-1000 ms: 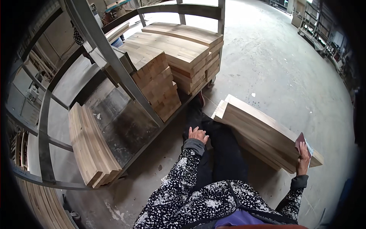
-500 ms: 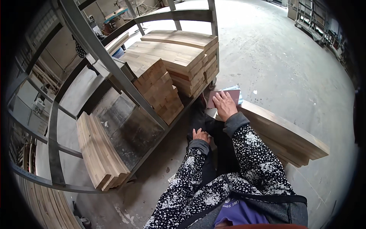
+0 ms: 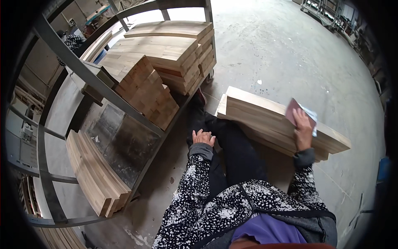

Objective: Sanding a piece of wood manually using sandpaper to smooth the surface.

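My right hand (image 3: pixel 304 127) grips a flat reddish-brown sanding pad (image 3: pixel 291 109) with a pale blue-and-white edge. The pad lies against the top edge of a long pale wooden board (image 3: pixel 259 99), toward its right end. More boards stand pressed together under and beside that one. My left hand (image 3: pixel 203 137) rests on my dark-trousered knee, fingers spread, holding nothing. The lower side of the pad is hidden.
To my left stands a metal-framed cart (image 3: pixel 143 120) with a dark bed. Stacked wooden blocks (image 3: pixel 147 93) fill its far part, and several boards (image 3: pixel 93 174) lean at its near end. Metal racks (image 3: pixel 321 14) stand far right on the concrete floor (image 3: pixel 265 50).
My right hand and the pad have slid along the board's edge from its far left end toward its right end. The whole view has shifted slightly; my left hand stays on the knee.
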